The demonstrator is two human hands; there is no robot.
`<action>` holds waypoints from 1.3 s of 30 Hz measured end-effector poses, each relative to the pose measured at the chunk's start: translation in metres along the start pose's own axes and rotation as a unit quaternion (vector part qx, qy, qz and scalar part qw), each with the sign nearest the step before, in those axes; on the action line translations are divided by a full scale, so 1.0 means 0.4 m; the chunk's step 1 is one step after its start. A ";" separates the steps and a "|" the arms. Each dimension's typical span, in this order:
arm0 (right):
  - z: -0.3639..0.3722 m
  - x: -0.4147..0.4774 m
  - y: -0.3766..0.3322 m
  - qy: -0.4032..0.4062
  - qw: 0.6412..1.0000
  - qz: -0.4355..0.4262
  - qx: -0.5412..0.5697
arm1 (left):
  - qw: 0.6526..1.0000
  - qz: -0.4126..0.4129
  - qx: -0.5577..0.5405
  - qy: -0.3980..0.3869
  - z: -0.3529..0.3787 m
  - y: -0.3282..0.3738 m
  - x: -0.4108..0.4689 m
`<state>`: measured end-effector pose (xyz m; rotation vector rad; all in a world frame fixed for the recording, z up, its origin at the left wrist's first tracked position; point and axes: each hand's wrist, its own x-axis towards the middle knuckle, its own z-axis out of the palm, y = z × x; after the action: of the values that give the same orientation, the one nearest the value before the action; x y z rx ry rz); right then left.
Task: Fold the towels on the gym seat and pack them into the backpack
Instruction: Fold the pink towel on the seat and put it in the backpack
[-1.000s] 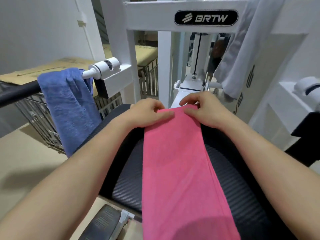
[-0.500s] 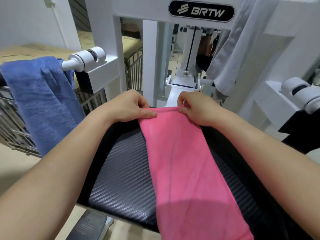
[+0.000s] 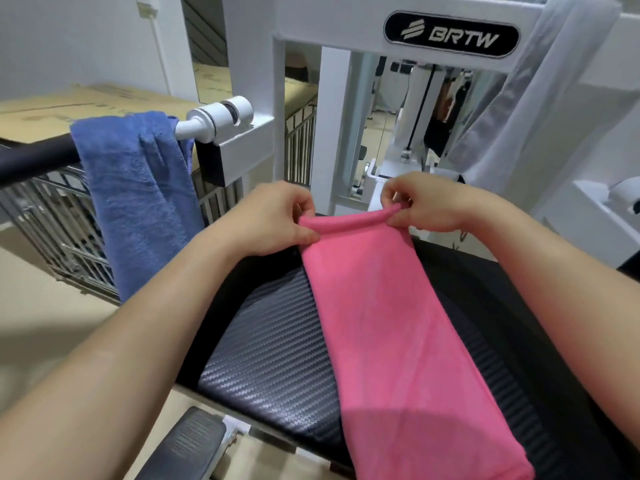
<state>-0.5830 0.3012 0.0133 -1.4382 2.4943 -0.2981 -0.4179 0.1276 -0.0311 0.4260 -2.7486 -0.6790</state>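
Observation:
A long pink towel point(image 3: 391, 327), folded into a narrow strip, lies lengthwise on the black textured gym seat point(image 3: 270, 362). Its far end is rolled up a little and raised off the seat. My left hand point(image 3: 277, 220) pinches the left corner of that rolled end, and my right hand point(image 3: 426, 202) pinches the right corner. A blue towel point(image 3: 138, 199) hangs over the machine's left handle bar. A white towel point(image 3: 540, 98) hangs from the frame at the upper right. No backpack is in view.
The white BRTW machine frame point(image 3: 450, 34) stands just behind the seat. A metal cage point(image 3: 52, 230) with cardboard boxes point(image 3: 69, 109) on top sits to the left. A black foot pedal point(image 3: 187, 445) lies below the seat's front edge, over beige floor.
Both hands went from pressing the towel's far end flat on the seat to pinching its corners and lifting it, curling the edge into a small roll. The camera view shifted to the left.

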 end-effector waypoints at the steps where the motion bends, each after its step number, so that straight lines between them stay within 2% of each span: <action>1: 0.001 0.022 -0.017 0.045 0.998 -0.017 0.027 | 0.998 -0.017 -0.010 0.052 -0.015 -0.014 0.001; 4: 0.030 0.105 -0.069 0.227 0.970 -0.032 0.080 | 0.976 -0.054 0.019 0.210 -0.050 -0.063 0.006; 6: 0.065 0.137 -0.102 0.268 0.962 -0.039 0.037 | 0.967 -0.047 0.077 0.238 -0.056 -0.070 -0.010; 7: 0.082 0.138 -0.115 0.260 0.964 -0.056 0.010 | 0.970 -0.029 0.086 0.224 -0.051 -0.060 -0.028; 9: 0.109 0.103 -0.133 0.211 0.971 -0.116 -0.012 | 0.989 0.020 0.072 0.132 -0.024 -0.018 -0.092; 11: 0.127 0.030 -0.141 0.127 0.976 -0.174 0.003 | 0.997 0.049 0.059 0.024 0.017 0.025 -0.171; 12: 0.133 -0.014 -0.139 0.081 0.979 -0.189 0.016 | 0.997 0.055 0.050 0.005 0.035 0.039 -0.205; 14: 0.137 -0.100 -0.128 0.004 0.979 -0.198 0.047 | 0.998 0.058 0.027 0.018 0.058 0.052 -0.257; 17: 0.128 -0.188 -0.106 -0.036 0.972 -0.232 0.024 | 0.998 0.055 0.021 0.029 0.069 0.066 -0.315; 21: 0.139 -0.238 -0.095 -0.032 0.959 -0.271 -0.078 | 0.997 0.058 0.044 0.030 0.086 0.083 -0.370; 25: 0.155 -0.263 -0.083 0.006 0.946 -0.301 -0.119 | 0.994 0.050 0.070 0.064 0.089 0.103 -0.396; 31: 0.184 -0.288 -0.085 0.047 0.911 -0.341 -0.226 | 0.978 0.077 0.182 0.065 0.096 0.146 -0.415; 36: 0.205 -0.297 -0.054 0.102 0.904 -0.344 -0.233 | 0.963 0.087 0.196 0.160 0.125 0.140 -0.446; 39: 0.228 -0.311 -0.024 0.140 0.899 -0.342 -0.236 | 0.960 0.086 0.208 0.169 0.139 0.139 -0.468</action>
<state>-0.4865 0.3996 -0.0565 -2.6339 2.2498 -0.0045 -0.2766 0.2616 -0.0876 0.3442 -2.5429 0.0240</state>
